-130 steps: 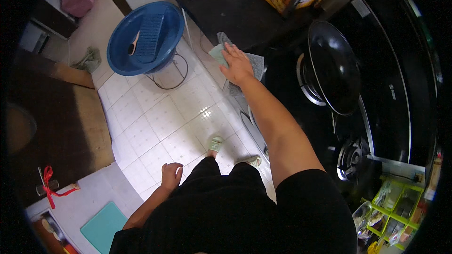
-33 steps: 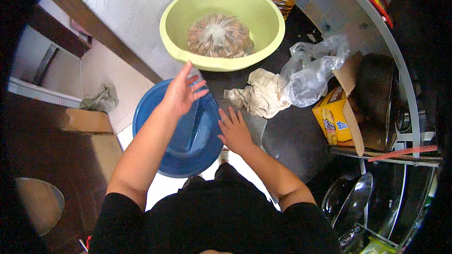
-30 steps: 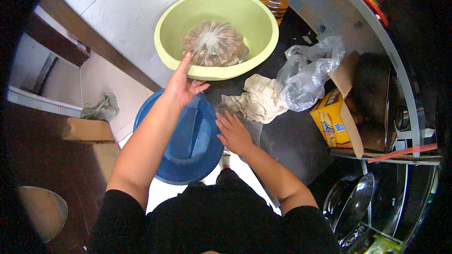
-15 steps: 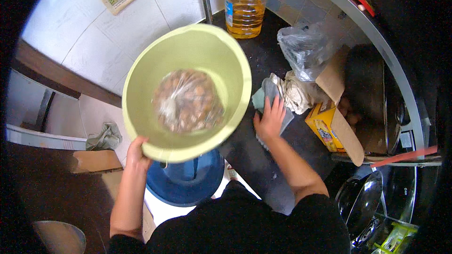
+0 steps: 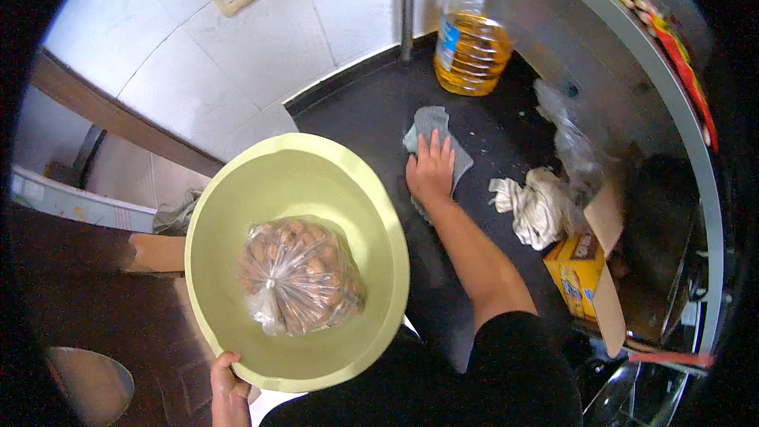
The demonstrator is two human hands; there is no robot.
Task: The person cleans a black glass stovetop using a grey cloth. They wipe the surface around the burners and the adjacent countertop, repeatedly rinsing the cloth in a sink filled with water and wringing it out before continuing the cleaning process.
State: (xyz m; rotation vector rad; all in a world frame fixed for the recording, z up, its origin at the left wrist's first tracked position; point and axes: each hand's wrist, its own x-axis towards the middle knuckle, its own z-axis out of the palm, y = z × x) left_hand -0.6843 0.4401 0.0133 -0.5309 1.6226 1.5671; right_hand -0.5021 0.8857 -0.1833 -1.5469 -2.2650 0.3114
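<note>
My left hand (image 5: 230, 380) grips the near rim of a pale green plastic basin (image 5: 229, 182), its thumb over the edge. Inside the basin lies a clear plastic bag (image 5: 304, 277), tied at the neck and full of brown lumps that look like walnuts. On the black counter (image 5: 348, 103), my right hand (image 5: 432, 168) presses flat on a grey-green cloth (image 5: 431, 120), fingers stretched out. A crumpled whitish rag (image 5: 536, 205) sits to the right of that cloth.
At the back corner stands a large bottle of yellow oil (image 5: 474, 51). A crumpled clear plastic bag (image 5: 573, 138) and an open yellow cardboard box (image 5: 573, 273) line the right side. Small light crumbs dot the counter. A metal shelf edge (image 5: 656, 39) curves above the right.
The basin has come lower and nearer to me, covering the blue lid seen before. My right hand and the cloth have slid across the counter, and the view has turned.
</note>
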